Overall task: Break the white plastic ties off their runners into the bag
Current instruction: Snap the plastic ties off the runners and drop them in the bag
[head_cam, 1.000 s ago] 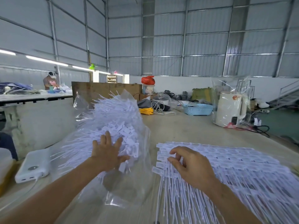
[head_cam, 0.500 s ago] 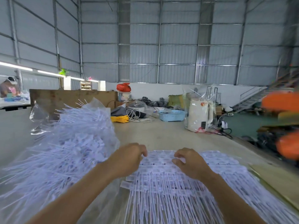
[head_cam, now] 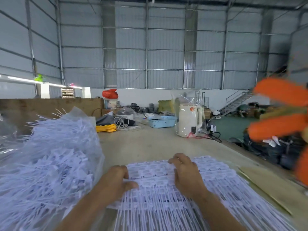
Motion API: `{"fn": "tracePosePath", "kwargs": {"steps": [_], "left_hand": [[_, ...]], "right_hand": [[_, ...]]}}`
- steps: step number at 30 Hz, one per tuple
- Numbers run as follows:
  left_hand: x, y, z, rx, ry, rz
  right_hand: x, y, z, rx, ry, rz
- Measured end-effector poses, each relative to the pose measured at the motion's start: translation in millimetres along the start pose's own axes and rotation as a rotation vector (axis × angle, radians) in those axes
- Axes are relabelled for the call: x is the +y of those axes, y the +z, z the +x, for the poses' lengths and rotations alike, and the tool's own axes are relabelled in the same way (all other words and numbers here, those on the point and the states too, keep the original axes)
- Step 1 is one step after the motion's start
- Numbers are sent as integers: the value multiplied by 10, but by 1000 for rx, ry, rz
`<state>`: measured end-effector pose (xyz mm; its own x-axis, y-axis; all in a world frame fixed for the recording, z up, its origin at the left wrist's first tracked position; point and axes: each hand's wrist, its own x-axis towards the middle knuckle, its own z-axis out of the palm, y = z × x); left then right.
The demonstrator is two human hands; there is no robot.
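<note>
White plastic ties [head_cam: 160,205], not yet broken from their runners, lie in a flat stack right below me on the table [head_cam: 150,144]. I have both hands on its far edge. My left hand [head_cam: 116,180] curls its fingers over the stack's left side, thumb pressing on top. My right hand [head_cam: 185,172] curls over the far rim, fingertips tucked under; I judge it is gripping a layer to lift, though how many sheets is hidden. Just left of the stack stands the clear bag [head_cam: 50,164], heaped with loose ties, some poking out at the top.

Risk, as I judge it: the bag looks nearly full and soft-walled, so freshly snapped ties may slide off the heap or spill over its lip. Gripping several sheets at once could make the break uneven.

Further off sit a blue basket [head_cam: 162,121] and a white kettle [head_cam: 188,120]. An orange blur [head_cam: 280,110] crosses at right.
</note>
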<state>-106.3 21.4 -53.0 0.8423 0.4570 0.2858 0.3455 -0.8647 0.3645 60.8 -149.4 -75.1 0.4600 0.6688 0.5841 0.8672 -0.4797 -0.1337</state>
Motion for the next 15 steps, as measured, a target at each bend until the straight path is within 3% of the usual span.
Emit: {"fn": "tracePosePath", "kwargs": {"steps": [4, 9, 12, 15], "left_hand": [[124, -52, -53, 169, 50, -542], [201, -68, -80, 402, 124, -875], [219, 81, -72, 364, 0, -1061], [241, 214, -77, 198, -114, -1177]], "right_hand": [[-310, -74, 27, 123, -102, 255], [-710, -131, 6, -54, -69, 603], [-649, -211, 25, 28, -26, 544], [-647, -200, 20, 68, -48, 391]]}}
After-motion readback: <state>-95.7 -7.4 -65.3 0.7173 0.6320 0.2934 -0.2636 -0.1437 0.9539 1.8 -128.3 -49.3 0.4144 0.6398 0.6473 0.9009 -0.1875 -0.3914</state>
